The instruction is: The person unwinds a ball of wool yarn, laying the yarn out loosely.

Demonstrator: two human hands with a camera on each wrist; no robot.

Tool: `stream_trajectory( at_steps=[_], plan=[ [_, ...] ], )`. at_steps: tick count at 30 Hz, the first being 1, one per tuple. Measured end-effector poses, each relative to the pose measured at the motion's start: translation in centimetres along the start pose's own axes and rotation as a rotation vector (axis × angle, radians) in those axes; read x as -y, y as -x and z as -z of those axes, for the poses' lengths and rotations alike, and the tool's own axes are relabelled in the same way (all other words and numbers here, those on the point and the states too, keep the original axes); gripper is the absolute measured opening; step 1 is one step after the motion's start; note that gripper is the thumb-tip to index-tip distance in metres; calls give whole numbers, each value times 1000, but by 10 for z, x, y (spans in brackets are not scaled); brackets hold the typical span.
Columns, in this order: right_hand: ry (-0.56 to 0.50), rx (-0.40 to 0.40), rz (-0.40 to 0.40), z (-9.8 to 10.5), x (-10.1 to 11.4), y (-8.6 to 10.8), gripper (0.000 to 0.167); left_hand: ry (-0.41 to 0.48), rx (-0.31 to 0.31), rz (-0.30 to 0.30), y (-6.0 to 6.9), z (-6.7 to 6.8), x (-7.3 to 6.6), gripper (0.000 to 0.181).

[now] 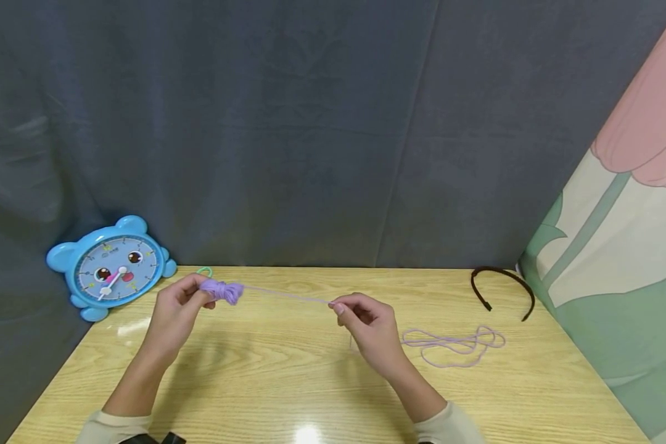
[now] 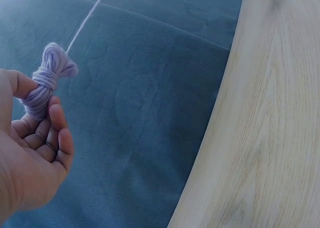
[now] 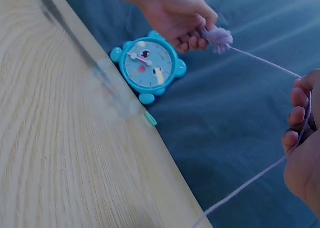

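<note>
A small bundle of purple yarn [image 1: 222, 290], wound round its middle, is pinched between the thumb and fingers of my left hand [image 1: 179, 314]. In the left wrist view the bundle [image 2: 46, 82] shows looped ends and a tight wrapped waist. From it a single strand [image 1: 285, 295] runs straight across to my right hand [image 1: 370, 330], which pinches it between thumb and forefinger. The right wrist view shows the strand passing through the right hand [image 3: 305, 123] and on down toward the table. Loose loops of yarn [image 1: 457, 342] lie on the tabletop, to the right of the right hand.
At the back left stands a blue bear-shaped toy clock [image 1: 118, 268]. A green ring [image 1: 204, 271] lies near the table's back edge. On the right is a dark headband [image 1: 502, 270]. A dark curtain [image 1: 311, 135] hangs behind the wooden table [image 1: 288, 382].
</note>
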State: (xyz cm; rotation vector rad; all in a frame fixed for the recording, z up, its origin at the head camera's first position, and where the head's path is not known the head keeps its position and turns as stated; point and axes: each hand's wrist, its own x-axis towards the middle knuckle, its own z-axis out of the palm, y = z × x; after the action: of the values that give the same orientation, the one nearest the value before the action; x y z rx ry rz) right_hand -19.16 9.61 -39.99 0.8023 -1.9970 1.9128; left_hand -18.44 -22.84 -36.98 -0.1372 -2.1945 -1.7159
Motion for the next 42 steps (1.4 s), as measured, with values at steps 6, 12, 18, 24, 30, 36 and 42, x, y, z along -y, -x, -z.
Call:
stream_trajectory(
  at_steps=[6,12,18,24,30,36,42],
  plan=[
    [27,-41,-18,12,3,2,10,-3,-5,-6,0,0,0,12],
    [40,-80,-33,24,4,5,11,-8,-11,-1,0,0,0,12],
    [80,-149,-47,35,3,6,10,-10,-1,6,0,-1,-1,12],
    [89,-213,-67,42,4,3,10,-15,-2,11,0,0,-2,12],
    [97,-279,-103,52,6,2,14,-15,-1,1,0,-1,-2,12],
    [79,-332,-98,60,10,-1,15,-15,2,-11,-1,-1,-3,12],
    [23,-361,-75,65,13,-3,13,-20,-4,-4,2,1,-2,13]
  ],
)
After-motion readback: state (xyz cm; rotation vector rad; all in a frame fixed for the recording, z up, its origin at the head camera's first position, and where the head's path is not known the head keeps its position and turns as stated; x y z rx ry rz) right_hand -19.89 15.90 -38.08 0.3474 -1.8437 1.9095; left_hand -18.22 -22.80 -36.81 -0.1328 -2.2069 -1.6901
